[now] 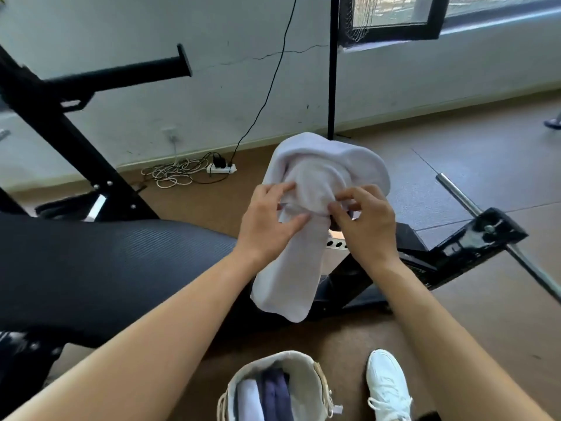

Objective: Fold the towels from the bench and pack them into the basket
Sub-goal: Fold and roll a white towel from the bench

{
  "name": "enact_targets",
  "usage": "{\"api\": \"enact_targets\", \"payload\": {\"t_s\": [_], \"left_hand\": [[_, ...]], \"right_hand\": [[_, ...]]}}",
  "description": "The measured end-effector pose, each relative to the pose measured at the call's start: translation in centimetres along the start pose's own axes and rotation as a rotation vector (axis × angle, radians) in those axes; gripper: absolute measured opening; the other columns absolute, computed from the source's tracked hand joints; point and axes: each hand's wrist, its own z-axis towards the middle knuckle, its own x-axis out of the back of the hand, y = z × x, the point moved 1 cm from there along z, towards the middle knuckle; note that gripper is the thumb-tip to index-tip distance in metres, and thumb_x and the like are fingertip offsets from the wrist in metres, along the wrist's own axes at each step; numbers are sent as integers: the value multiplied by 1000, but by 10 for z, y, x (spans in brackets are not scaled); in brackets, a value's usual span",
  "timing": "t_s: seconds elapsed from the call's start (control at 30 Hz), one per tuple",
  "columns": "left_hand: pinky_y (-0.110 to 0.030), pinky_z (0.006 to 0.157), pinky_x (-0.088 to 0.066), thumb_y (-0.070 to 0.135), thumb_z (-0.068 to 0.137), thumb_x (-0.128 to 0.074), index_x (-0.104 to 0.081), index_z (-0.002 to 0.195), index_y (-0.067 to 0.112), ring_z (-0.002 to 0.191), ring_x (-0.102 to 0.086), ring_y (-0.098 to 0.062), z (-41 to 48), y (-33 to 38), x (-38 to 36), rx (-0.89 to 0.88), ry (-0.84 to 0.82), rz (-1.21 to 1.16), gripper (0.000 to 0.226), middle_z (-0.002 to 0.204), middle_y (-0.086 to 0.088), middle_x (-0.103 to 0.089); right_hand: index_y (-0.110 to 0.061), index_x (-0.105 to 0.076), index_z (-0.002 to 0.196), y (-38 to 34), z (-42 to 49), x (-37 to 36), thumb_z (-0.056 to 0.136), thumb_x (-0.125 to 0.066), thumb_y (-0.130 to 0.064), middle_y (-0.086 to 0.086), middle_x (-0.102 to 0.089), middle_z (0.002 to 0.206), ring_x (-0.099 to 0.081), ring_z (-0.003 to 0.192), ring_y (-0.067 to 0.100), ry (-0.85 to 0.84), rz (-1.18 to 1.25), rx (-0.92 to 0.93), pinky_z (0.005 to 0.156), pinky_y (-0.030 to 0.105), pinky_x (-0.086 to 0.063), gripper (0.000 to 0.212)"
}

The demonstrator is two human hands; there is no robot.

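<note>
A white towel [306,189] hangs bunched in the air above the end of the black padded bench [106,268]. My left hand [267,220] grips it on its left side, fingers curled into the cloth. My right hand [364,220] pinches a fold on its right side. The towel's lower end droops down between my forearms. On the floor at the bottom of the view stands the light woven basket [306,369]. Inside it stand a folded white towel [249,399] and a folded dark blue towel [277,393].
The bench's black metal frame [473,238] and a steel bar [498,235] stretch to the right. A black rack [60,123] rises at left. A power strip with coiled cables [194,171] lies by the wall. My white shoe [387,387] stands beside the basket.
</note>
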Motion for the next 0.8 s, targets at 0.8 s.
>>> {"api": "enact_targets", "payload": {"t_s": [0.8], "left_hand": [[-29,74,-42,23,102,-58,-59,100,15,79,-54,-16,65,39,82,3,210,-92,8,82,6,-58]], "right_hand": [[-18,-62,128,-65,111,30,77,-76,-25,7,-67,114,-57,110,32,-207,-303,284,90,48,-49,54]]}}
